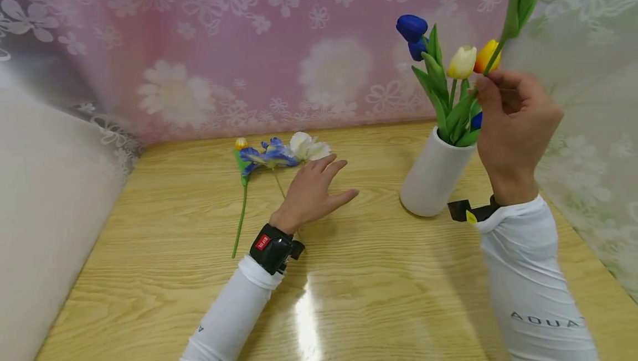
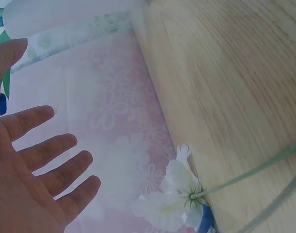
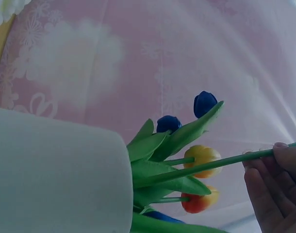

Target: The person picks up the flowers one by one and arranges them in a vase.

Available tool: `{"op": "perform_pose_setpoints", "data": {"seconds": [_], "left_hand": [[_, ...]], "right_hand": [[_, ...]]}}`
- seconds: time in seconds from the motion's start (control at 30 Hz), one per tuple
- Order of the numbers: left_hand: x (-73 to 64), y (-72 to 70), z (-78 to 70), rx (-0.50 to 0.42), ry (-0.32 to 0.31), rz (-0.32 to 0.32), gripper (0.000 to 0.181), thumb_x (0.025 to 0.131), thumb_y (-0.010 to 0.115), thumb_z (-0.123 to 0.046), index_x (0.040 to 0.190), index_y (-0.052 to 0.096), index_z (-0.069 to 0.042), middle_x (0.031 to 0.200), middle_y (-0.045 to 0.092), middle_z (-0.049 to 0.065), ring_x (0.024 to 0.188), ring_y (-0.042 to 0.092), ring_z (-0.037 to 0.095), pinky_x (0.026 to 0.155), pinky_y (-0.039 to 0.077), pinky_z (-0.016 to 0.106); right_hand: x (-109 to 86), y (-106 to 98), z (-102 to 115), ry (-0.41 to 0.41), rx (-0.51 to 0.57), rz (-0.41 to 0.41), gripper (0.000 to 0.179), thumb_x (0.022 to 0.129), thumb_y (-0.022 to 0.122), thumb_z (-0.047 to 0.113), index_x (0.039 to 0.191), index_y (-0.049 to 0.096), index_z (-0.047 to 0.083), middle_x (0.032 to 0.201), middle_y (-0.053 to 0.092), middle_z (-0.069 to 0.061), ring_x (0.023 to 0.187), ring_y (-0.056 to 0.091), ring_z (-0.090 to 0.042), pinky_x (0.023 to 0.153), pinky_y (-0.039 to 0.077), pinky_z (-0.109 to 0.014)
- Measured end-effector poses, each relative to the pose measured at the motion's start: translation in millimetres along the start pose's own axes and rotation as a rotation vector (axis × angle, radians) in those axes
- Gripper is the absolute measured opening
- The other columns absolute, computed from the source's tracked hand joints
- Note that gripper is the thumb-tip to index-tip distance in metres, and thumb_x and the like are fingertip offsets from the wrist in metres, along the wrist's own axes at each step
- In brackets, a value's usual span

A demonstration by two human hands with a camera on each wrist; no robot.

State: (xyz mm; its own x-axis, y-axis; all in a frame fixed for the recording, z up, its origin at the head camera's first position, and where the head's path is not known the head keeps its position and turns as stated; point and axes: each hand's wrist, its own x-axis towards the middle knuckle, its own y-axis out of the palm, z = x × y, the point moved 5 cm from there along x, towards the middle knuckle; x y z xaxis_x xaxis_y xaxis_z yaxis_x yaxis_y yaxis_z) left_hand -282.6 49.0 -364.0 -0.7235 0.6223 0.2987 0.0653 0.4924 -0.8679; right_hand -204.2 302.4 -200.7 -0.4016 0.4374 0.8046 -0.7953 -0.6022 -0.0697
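Observation:
My right hand (image 1: 518, 125) pinches the green stem (image 3: 230, 159) of an artificial flower between thumb and fingers. That flower's long leaf (image 1: 525, 4) rises out of the head view, which hides its bloom. In the right wrist view, the stem's lower part reaches the mouth of the white vase (image 1: 430, 178). Blue tulips (image 1: 412, 29), a cream tulip (image 1: 462, 63) and a yellow-orange tulip (image 1: 486, 57) stand in the vase. My left hand (image 1: 313, 190) is held with fingers spread and nothing in them, near a white flower (image 1: 308, 148).
On the left part of the wooden table (image 1: 164, 228) lie a blue-violet flower (image 1: 271, 154) and a small yellow-white tulip (image 1: 241, 144) on a green stem. A pink floral curtain (image 1: 259, 73) hangs behind, and pale patterned cloth (image 1: 593, 128) borders the right side.

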Motion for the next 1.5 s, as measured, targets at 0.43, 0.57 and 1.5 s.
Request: {"op": "perform_pose_setpoints", "data": {"seconds": [0.43,0.57,1.5], "left_hand": [[-9.6,7.5,3.3,0.000,-0.028,0.021,0.065,0.091,0.055,-0.057,0.141,0.048,-0.016,0.147,0.039,0.010,0.132,0.038,0.027,0.104,0.034,0.047],[-11.6,9.6,4.2,-0.008,-0.029,0.018,0.065,0.091,0.055,-0.056,0.141,0.049,-0.015,0.147,0.039,0.010,0.132,0.038,0.027,0.104,0.033,0.047],[-17.3,18.7,11.8,-0.018,-0.074,0.043,0.064,0.089,0.056,-0.058,0.136,0.054,-0.015,0.145,0.041,0.009,0.131,0.039,0.027,0.103,0.035,0.048]], "right_hand": [[-9.4,5.8,-15.2,0.095,-0.158,0.122,0.027,0.089,0.069,0.023,0.097,0.073,-0.003,0.093,0.070,-0.006,0.070,0.059,0.011,0.071,0.049,-0.012],[-10.2,4.2,-12.5,0.084,-0.209,0.139,0.029,0.089,0.069,0.026,0.098,0.074,-0.001,0.094,0.071,-0.007,0.068,0.057,0.014,0.070,0.048,-0.010],[-9.8,2.6,-29.4,0.182,-0.385,0.360,0.033,0.089,0.066,0.030,0.096,0.073,-0.001,0.087,0.069,-0.014,0.062,0.048,0.013,0.061,0.039,-0.008]]}}
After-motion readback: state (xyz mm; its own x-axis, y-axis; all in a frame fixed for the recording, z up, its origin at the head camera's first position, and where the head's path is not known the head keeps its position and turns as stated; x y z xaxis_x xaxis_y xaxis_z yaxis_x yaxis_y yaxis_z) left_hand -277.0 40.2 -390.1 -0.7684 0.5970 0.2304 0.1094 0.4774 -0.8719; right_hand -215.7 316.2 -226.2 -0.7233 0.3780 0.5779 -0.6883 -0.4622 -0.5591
